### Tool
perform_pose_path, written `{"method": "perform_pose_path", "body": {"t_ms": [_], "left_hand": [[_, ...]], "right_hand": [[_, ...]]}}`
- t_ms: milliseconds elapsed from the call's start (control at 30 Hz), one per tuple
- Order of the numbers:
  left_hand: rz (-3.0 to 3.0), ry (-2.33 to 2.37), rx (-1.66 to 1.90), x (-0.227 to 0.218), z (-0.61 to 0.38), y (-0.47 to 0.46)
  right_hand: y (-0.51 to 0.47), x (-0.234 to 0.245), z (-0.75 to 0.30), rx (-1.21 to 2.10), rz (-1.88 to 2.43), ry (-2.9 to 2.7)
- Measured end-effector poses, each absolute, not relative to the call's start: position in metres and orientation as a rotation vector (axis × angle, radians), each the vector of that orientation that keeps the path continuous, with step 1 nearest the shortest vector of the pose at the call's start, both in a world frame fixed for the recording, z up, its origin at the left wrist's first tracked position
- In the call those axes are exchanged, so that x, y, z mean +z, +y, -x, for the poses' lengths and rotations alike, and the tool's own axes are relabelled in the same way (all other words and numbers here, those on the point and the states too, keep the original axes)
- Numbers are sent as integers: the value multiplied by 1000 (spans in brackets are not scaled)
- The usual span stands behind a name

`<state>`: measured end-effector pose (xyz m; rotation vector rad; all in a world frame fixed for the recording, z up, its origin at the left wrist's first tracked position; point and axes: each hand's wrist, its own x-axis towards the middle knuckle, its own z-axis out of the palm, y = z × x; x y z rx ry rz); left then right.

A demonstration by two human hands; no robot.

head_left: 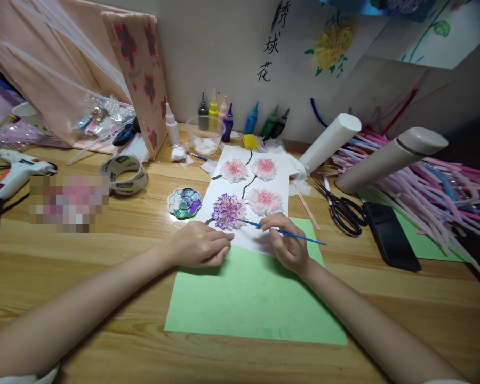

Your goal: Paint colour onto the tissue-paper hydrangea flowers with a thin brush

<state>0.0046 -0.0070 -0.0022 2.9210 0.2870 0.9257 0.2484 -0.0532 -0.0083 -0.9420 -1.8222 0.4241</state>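
A white sheet [264, 213] with four tissue-paper flowers lies on a green paper [256, 298] in the middle of the wooden table. My right hand [288, 242] pinches a thin blue paintbrush [304, 237], its tip touching the purple flower [228, 210] at the sheet's near left. My left hand [202, 246], fingers curled together, presses on the sheet's near left corner just below that flower. The three other flowers [264, 200] are pink. A small flower-shaped palette [184, 202] with wet colours sits left of the sheet.
Paint bottles [228, 120] and a clear bowl [205, 136] stand at the back. A tape roll [124, 173] and glue gun [12, 173] lie left. Scissors [344, 210], a black phone [390, 234], two white tubes [388, 157] and pipe cleaners [436, 186] fill the right.
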Motion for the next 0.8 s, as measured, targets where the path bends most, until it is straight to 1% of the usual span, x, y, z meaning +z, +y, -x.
{"method": "perform_pose_path", "body": {"t_ms": [267, 400, 567, 800], "left_hand": [[-2923, 296, 953, -4, -5, -8], [-2934, 311, 962, -4, -5, -9], [-2978, 327, 890, -6, -4, -10], [-3000, 328, 975, -11, -5, -10]], "right_hand": [[-57, -11, -249, 401, 900, -1668], [-48, 7, -230, 426, 926, -1800], [-18, 28, -189, 387, 951, -2012], [-2, 33, -159, 365, 1046, -2177]]}}
